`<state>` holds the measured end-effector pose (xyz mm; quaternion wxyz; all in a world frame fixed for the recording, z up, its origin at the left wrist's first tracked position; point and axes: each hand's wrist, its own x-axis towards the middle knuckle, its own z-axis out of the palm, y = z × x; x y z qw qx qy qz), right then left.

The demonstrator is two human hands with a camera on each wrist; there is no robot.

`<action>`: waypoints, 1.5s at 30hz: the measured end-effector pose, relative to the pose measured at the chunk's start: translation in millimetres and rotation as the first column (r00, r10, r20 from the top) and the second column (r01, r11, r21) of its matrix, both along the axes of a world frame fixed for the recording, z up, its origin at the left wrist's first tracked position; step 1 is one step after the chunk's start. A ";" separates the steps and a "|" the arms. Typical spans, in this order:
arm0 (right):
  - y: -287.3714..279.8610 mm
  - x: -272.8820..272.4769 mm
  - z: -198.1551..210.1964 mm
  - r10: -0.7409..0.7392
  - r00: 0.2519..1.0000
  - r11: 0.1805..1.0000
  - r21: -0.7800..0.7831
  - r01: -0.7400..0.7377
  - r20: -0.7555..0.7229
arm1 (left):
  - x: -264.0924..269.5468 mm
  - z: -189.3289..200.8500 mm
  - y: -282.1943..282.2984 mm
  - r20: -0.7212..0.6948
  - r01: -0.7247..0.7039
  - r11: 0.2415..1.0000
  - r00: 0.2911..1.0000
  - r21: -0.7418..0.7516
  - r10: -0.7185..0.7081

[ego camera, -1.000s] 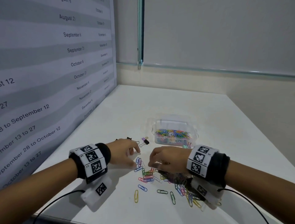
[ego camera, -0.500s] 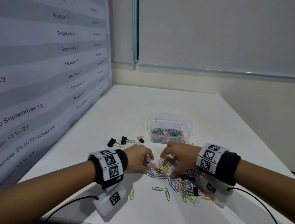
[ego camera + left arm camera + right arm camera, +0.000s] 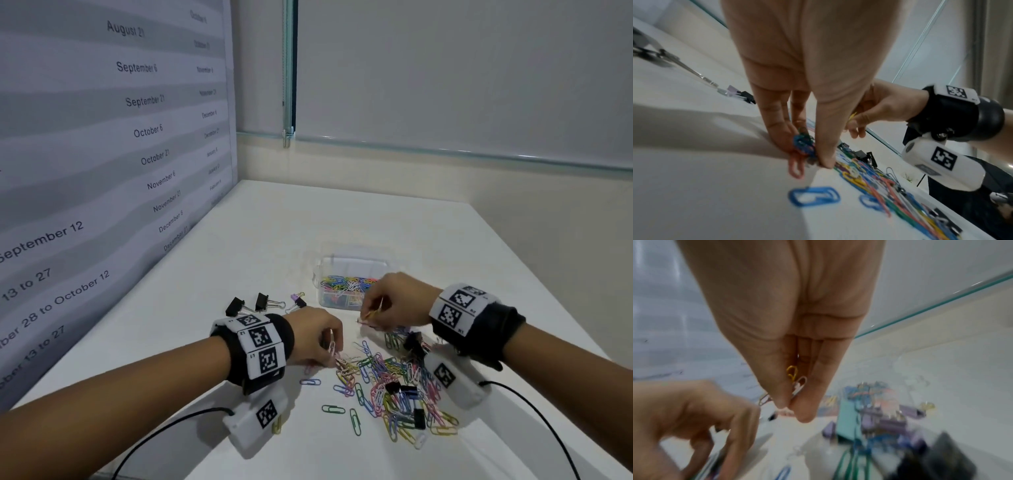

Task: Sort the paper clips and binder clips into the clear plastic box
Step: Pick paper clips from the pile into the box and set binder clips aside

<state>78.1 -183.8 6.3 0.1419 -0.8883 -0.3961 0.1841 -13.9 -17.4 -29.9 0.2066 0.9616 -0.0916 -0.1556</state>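
A heap of coloured paper clips (image 3: 394, 387) with a few black binder clips (image 3: 406, 390) lies on the white table. Behind it stands the clear plastic box (image 3: 346, 284), partly filled with clips. My left hand (image 3: 329, 346) pinches a small bunch of paper clips (image 3: 803, 146) at the heap's left edge, low on the table. My right hand (image 3: 373, 313) is raised beside the box's front and pinches a few paper clips (image 3: 795, 382), yellow and white among them. Three more binder clips (image 3: 267, 303) lie left of the box.
A wall poster with dates (image 3: 102, 171) stands along the table's left side. A glass-edged partition (image 3: 445, 150) runs behind the table. Single paper clips (image 3: 332, 409) lie loose towards the front edge. Cables (image 3: 534, 411) trail from both wrist cameras.
My right hand has lifted from the heap towards the box with clips pinched. My left hand stays at the heap's left edge, gathering clips. The head view has shifted.
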 end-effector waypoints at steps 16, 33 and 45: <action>-2.2 9.4 5.2 -0.049 0.988 0.998 0.054 0.041 0.144 | 49.2 23.7 22.6 0.110 -0.183 0.897 0.963 -0.402 0.246; 9.8 -37.6 -23.7 0.162 0.986 0.972 -0.163 -0.167 -0.042 | 52.0 31.3 23.5 0.197 -0.136 0.928 0.957 -0.346 0.214; 2.6 -1.8 -4.2 -0.015 0.999 1.000 -0.001 0.015 0.041 | -8.5 10.1 0.8 -0.143 -0.024 0.983 0.988 0.181 0.050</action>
